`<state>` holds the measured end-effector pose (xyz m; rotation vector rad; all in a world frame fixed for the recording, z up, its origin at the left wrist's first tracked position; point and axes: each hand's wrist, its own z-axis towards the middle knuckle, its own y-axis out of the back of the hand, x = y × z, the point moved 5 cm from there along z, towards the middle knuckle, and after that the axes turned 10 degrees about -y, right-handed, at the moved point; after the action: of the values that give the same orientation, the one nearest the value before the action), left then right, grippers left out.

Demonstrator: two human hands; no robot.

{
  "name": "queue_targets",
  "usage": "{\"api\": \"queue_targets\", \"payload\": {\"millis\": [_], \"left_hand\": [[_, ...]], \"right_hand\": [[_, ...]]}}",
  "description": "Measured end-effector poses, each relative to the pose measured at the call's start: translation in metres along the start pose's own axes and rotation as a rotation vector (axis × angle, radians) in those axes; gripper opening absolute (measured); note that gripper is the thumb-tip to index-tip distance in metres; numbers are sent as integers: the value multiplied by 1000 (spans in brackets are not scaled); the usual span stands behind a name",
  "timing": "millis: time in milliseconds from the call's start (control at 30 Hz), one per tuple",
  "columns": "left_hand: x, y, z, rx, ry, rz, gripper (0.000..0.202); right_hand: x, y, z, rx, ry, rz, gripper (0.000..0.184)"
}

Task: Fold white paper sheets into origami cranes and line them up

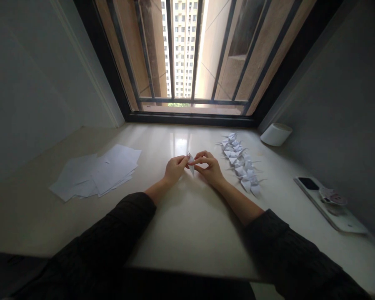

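Note:
A small white folded paper (191, 165) with a pointed lower end is held between my hands, just above the pale sill. My left hand (175, 167) pinches its left side between thumb and fingertips. On the other side, my right hand (210, 166) has its bent fingers and thumb on the paper's right edge. Part of the paper is hidden behind the fingertips. To the right of my right hand stand several white origami cranes (237, 160), packed close together in two rough rows. Flat white paper sheets (114, 166) lie overlapping in a loose pile to the left.
A white roll-shaped object (275, 134) rests against the right wall. Nearer to me on that side lies a phone (325, 200) with a round grip on its back. The sill (187, 233) ends at a barred window (190, 118) with a dark frame.

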<state>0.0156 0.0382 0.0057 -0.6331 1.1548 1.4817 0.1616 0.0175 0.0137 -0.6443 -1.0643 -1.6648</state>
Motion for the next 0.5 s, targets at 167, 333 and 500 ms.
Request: {"api": "queue_targets", "payload": {"millis": [167,333,500], "left_hand": [[-2,0,0,1,-34,-9,46],[-4,0,-2,-20,-52,13,46],[-5,0,-2,-29,-52,-29,44]], "right_hand": [[1,0,0,-5,-25,12,18],[-2,1,2,-18,-63,51,17],[-2,0,1,-14,-68,68,16]]}}
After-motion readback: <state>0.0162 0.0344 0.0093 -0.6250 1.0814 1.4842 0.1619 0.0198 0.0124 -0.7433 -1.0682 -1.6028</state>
